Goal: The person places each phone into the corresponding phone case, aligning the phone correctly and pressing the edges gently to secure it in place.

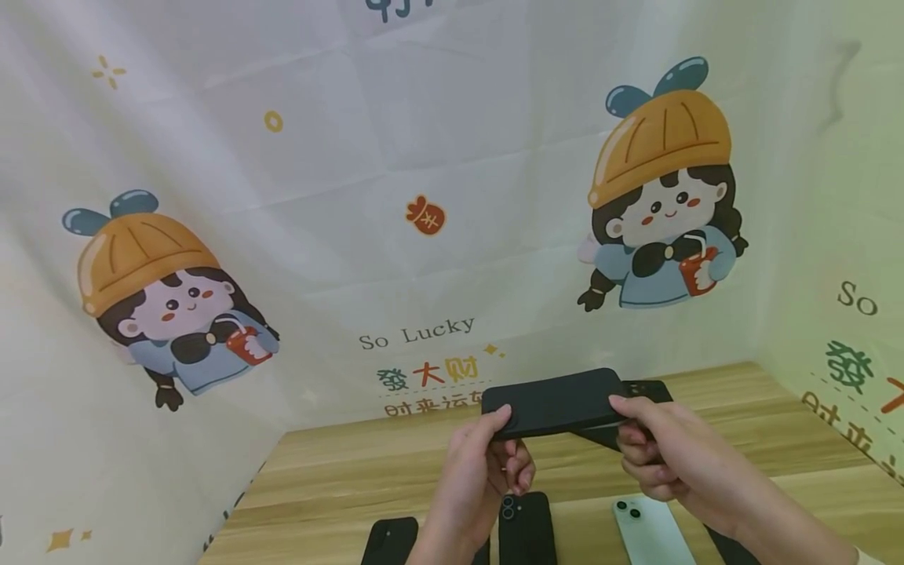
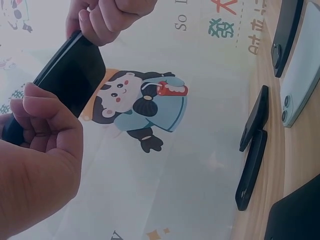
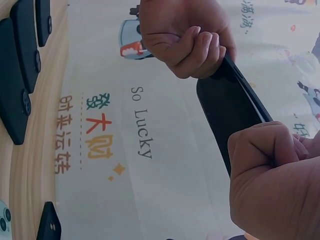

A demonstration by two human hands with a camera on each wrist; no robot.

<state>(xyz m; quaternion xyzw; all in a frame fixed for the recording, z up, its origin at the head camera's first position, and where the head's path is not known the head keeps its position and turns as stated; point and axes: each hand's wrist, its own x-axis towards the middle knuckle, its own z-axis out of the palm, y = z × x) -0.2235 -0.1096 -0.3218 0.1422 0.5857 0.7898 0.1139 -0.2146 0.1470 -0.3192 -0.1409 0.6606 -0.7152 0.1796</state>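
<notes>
Held level above the table is a black smartphone [image 1: 554,402], with a hand at each end. My left hand [image 1: 487,463] grips its left end, thumb on the face towards me and fingers curled beneath. At the right end my right hand [image 1: 667,451] pinches it in the same way. In the left wrist view the phone's glossy dark underside [image 2: 80,70] shows between the hands. Below the hands lie a black phone [image 1: 526,530] with two lenses and a pale green phone [image 1: 653,534]. Another dark phone [image 1: 650,390] sits behind the held one, partly hidden.
More dark phones lie on the wooden table [image 1: 339,471], among them a black phone [image 1: 391,541] at the front left and a dark one [image 1: 730,545] by my right forearm. A white printed cloth [image 1: 339,235] stands behind and at both sides.
</notes>
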